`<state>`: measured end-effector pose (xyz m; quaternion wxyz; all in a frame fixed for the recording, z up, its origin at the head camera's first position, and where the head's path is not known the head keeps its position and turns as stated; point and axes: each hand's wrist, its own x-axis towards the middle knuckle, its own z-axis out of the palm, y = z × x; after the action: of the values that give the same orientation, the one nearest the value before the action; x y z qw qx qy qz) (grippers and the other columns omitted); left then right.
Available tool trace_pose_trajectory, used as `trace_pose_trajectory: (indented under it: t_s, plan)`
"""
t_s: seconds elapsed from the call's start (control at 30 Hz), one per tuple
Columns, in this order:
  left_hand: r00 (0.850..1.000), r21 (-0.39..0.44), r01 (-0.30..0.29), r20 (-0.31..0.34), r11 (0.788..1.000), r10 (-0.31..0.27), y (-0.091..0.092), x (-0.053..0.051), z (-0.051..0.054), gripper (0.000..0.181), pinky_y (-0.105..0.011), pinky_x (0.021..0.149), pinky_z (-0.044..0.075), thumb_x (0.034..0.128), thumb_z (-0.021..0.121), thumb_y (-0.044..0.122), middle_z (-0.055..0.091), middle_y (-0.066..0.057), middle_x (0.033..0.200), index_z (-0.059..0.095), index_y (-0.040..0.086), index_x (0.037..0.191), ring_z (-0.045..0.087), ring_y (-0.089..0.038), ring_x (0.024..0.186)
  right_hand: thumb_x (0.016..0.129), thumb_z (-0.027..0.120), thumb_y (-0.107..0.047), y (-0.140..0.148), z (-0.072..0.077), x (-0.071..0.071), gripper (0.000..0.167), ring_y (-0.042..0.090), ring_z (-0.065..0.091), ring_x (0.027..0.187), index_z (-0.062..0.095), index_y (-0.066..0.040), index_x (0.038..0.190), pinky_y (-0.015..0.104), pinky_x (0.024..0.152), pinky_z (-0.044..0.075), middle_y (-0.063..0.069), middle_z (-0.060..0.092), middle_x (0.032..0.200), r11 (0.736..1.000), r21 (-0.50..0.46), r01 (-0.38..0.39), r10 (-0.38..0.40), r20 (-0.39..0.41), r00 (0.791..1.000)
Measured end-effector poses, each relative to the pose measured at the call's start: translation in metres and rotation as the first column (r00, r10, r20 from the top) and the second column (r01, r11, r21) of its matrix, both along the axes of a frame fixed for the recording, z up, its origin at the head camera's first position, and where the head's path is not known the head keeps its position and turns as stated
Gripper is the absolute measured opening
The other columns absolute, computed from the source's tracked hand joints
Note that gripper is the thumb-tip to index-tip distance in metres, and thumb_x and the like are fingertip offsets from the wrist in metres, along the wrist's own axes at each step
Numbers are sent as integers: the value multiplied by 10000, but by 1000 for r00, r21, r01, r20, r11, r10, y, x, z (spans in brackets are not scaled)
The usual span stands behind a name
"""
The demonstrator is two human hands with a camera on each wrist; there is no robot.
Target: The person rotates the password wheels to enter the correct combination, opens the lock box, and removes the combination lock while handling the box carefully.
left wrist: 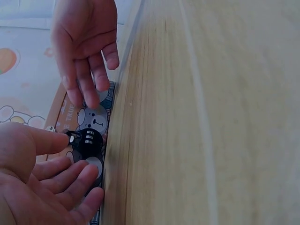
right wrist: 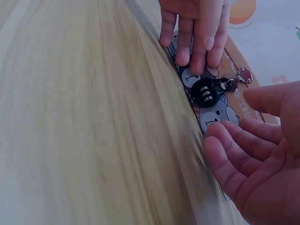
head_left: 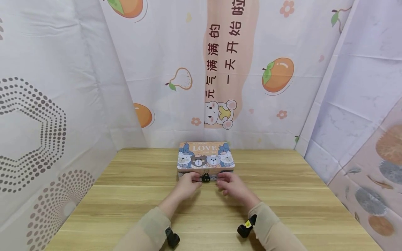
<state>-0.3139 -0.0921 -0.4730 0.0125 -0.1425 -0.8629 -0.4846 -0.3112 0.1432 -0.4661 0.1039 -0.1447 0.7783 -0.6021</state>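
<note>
A rectangular box (head_left: 205,157) printed with cartoon bears and the word LOVE stands near the back edge of the table. On its front hangs a small black combination padlock (head_left: 205,178), looped through a metal clasp (right wrist: 244,75); its number dials show in both wrist views. Just left of the padlock is my left hand (head_left: 189,184), fingers loosely extended; whether its thumb touches the shackle I cannot tell. My right hand (head_left: 231,185) is at the box's front on the other side, its fingers relaxed and holding nothing.
Under the box is a wood-grain table (head_left: 132,195). Behind it hangs a white curtain (head_left: 169,42) with fruit prints and lettering, close to the box's back. More patterned cloth (head_left: 47,69) closes off the left side, and other cloth (head_left: 351,94) the right.
</note>
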Motion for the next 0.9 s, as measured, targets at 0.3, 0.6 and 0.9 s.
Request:
trace_pose_trajectory:
  t_s: [0.3, 0.6, 0.9]
  plan:
    - [1000, -53, 2, -3, 999, -2, 4, -2, 1, 275, -482, 960, 530, 911, 705, 23, 715, -151, 1085, 674, -62, 1170, 675, -314, 1027, 1000, 611, -53, -7, -7, -6, 359, 253, 633, 837, 568, 79, 1331, 307, 587, 533, 213, 670, 1186, 996, 95, -4, 10, -64, 998]
    - [1000, -65, -1, 5, 998, 1, 8, -5, -1, 246, -463, 940, 537, 915, 710, 30, 713, -124, 1062, 690, -46, 1148, 666, -284, 1015, 998, 606, -41, -7, -9, -7, 348, 250, 622, 788, 578, 82, 1322, 294, 549, 506, 213, 674, 1187, 995, 99, 3, 3, -65, 998]
    - [999, -28, -5, 44, 1000, 6, 15, -6, 0, 235, -416, 881, 548, 907, 721, 44, 713, -80, 988, 693, -47, 1122, 655, -215, 932, 1004, 590, -34, -5, -7, -6, 323, 245, 616, 770, 591, 86, 1304, 291, 546, 498, 219, 677, 1181, 993, 115, 6, 2, -67, 998]
